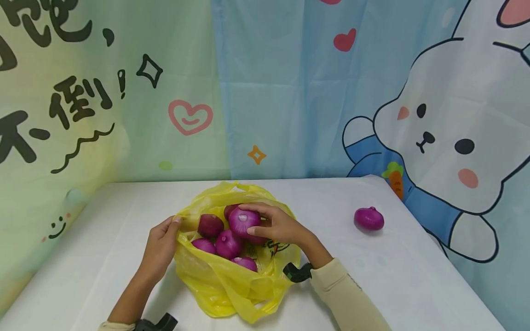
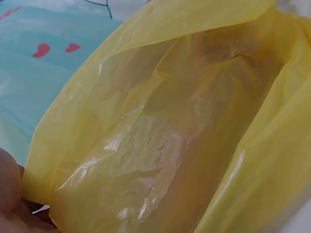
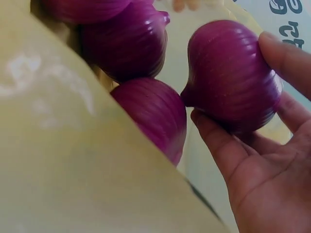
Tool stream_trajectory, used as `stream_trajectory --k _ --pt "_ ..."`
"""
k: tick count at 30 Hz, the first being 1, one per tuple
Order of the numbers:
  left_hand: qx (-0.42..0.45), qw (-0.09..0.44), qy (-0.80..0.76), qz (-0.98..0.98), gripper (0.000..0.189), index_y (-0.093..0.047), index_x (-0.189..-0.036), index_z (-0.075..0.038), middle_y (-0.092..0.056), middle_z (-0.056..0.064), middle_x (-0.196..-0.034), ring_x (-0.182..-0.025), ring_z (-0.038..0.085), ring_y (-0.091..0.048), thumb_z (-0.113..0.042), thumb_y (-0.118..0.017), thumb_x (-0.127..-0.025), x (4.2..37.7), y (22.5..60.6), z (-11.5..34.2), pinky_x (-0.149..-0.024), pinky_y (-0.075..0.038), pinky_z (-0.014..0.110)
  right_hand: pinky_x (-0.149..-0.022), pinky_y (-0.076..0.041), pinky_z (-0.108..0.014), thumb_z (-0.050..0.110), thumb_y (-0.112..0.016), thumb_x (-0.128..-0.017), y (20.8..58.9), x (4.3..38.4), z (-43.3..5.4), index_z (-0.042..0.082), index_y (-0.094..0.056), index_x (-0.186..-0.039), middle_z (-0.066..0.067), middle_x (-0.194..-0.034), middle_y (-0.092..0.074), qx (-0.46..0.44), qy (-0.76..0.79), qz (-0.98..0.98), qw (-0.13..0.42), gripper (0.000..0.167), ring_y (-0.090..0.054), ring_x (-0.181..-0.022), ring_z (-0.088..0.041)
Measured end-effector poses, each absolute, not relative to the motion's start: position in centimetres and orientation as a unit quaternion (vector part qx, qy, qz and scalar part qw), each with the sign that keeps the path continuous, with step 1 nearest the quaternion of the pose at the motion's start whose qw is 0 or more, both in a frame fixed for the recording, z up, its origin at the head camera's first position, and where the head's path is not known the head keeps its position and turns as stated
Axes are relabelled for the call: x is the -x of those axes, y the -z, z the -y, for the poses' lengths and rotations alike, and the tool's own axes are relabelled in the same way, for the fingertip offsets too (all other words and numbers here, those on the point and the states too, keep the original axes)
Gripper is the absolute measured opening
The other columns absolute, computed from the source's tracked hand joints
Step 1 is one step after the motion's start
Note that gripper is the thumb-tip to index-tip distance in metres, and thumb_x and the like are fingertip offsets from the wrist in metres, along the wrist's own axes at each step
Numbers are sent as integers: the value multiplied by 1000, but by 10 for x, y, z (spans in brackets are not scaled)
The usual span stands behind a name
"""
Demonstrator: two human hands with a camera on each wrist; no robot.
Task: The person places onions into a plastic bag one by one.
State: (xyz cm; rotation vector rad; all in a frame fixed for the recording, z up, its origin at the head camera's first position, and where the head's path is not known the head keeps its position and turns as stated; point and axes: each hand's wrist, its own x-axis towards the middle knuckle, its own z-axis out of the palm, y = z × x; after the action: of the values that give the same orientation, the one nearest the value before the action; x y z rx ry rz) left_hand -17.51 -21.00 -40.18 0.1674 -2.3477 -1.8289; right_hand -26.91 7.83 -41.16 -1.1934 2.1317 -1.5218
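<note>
A yellow plastic bag (image 1: pixel 215 280) stands with its mouth open on the white table, several red onions (image 1: pixel 229 244) inside. My right hand (image 1: pixel 283 227) holds one red onion (image 1: pixel 243 221) at the bag's mouth, above the others. In the right wrist view, thumb and fingers curl round this onion (image 3: pixel 228 73). At the bag's left rim my left hand (image 1: pixel 163 246) pinches the plastic between thumb and fingers. The left wrist view mostly shows the bag's side (image 2: pixel 131 145), with part of that hand at lower left.
One more red onion (image 1: pixel 368 219) lies alone on the white table (image 1: pixel 331 202), right of the bag. Behind the table hangs a printed curtain (image 1: pixel 269 92) with a rabbit, hearts and lettering. Black wrist straps (image 1: pixel 298 272) are on both arms.
</note>
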Motion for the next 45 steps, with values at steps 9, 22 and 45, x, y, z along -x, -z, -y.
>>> stream_trajectory --k 9,22,45 --pt "-51 82 616 782 43 -59 -119 5 -56 10 -87 -68 10 -54 -30 -38 -106 174 403 209 -62 -48 22 -106 -35 -40 10 -68 -92 411 270 -80 8 -37 -149 -8 -152 -34 408 513 -747 107 64 -38 -136 -24" --pt "-47 82 611 786 42 -59 -114 6 -54 8 -84 -66 10 -53 -30 -38 -107 174 401 207 -61 -48 23 -108 -32 -41 6 -64 -94 407 266 -92 -1 -43 -143 -14 -147 -41 419 502 -749 104 54 -37 -136 -30" --pt "-41 88 599 795 42 -57 -101 6 -39 2 -67 -56 9 -43 -32 -38 -106 174 403 209 -53 -43 24 -102 -41 -35 13 -64 -95 378 264 -113 0 -53 -135 -17 -133 -56 409 520 -741 119 44 -50 -126 -31"
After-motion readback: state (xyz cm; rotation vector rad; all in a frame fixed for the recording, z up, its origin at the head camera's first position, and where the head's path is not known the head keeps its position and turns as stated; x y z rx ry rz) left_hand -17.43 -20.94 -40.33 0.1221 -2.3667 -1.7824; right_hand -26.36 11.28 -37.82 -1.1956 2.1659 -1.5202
